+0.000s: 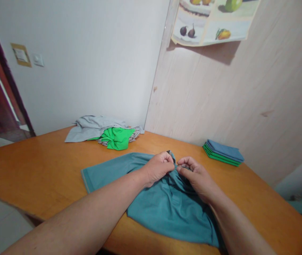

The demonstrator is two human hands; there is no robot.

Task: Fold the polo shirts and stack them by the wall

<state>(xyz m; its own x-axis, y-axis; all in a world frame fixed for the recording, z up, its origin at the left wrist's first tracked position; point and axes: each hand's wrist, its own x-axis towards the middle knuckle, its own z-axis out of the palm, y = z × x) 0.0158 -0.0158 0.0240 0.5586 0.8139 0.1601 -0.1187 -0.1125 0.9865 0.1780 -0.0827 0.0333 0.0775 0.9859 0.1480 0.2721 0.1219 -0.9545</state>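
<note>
A teal polo shirt (164,209) lies spread on the orange wooden table (34,170), one sleeve stretched out to the left. My left hand (157,168) is closed in a pinch on the shirt's collar area. My right hand (195,173) pinches the same fabric just beside it, and the two hands nearly touch. What lies between the fingertips is too small to make out beyond the cloth.
A heap of unfolded clothes, grey (92,126) and bright green (117,138), sits at the table's far side by the wall. A folded stack of blue and green garments (223,152) rests at the far right. Wooden panelling with a fruit poster (212,21) stands behind.
</note>
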